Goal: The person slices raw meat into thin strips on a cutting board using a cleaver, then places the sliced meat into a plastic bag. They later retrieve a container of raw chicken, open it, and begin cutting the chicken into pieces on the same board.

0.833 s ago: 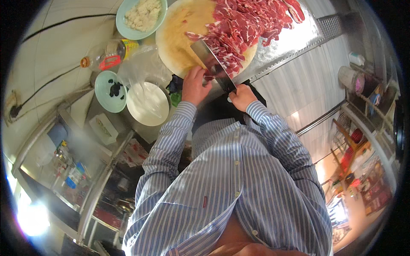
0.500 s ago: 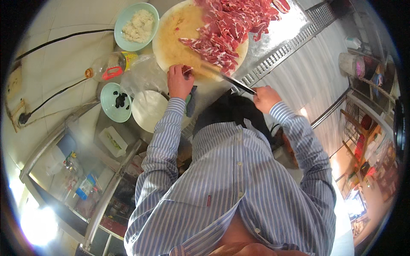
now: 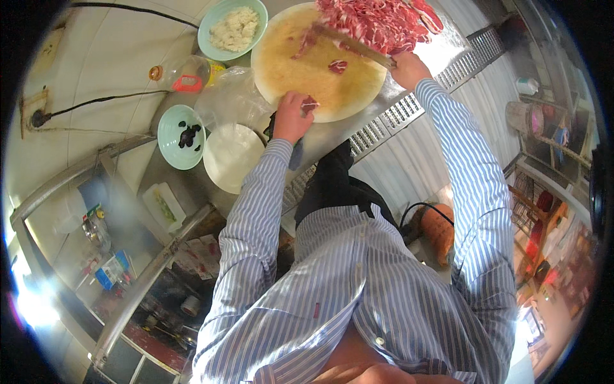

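Sliced meat (image 3: 384,24) heaped at a round board's (image 3: 281,67) far right, a knife (image 3: 366,51) along its near side.
The raw slices are thin, ragged and red, streaked with white fat; a lone dark-red chunk (image 3: 338,66) lies mid-board. The left hand (image 3: 293,120) pinches a small scrap (image 3: 311,104) by the near rim; the right hand (image 3: 410,69) is wrapped round the knife's handle.

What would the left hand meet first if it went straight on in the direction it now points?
Most likely the near part of the round cutting board; whether the left hand touches it is unclear.
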Available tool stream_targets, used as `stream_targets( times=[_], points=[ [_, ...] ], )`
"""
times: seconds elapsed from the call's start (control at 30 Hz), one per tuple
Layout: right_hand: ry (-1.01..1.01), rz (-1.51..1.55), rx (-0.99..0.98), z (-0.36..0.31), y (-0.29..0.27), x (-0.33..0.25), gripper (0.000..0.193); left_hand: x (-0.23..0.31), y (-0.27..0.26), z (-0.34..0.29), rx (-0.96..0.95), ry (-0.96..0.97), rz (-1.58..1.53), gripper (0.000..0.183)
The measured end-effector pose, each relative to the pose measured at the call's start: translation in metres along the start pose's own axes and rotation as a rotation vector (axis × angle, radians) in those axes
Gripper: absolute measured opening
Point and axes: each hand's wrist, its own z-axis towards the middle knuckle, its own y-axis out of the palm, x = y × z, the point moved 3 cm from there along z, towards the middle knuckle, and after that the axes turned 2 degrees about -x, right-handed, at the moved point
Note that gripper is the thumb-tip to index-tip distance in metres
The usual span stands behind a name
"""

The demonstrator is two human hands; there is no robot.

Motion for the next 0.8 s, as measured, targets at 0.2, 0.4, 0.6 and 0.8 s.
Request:
stream_targets(
  times=[0.2, 0.4, 0.6, 0.8],
  points=[
    [-0.014, 0.412, 0.202, -0.035, 0.033, -0.015, 0.035, 0.008, 0.017, -0.002, -0.089, 0.135, -0.047, 0.035],
    [0.106, 1.036, 0.236, -0.114, 0.085, -0.021, 0.023, 0.009, 0.029, -0.002, -0.120, 0.209, -0.007, 0.031],
    [0.350, 1.606, -0.038, -0.167, 0.166, -0.019, 0.031, 0.020, 0.037, 0.001, -0.183, 0.200, -0.046, 0.029],
    [0.462, 1.695, -0.207, -0.183, 0.230, -0.027, 0.031, 0.026, 0.036, 0.001, -0.130, 0.422, 0.143, 0.021]
  ],
)
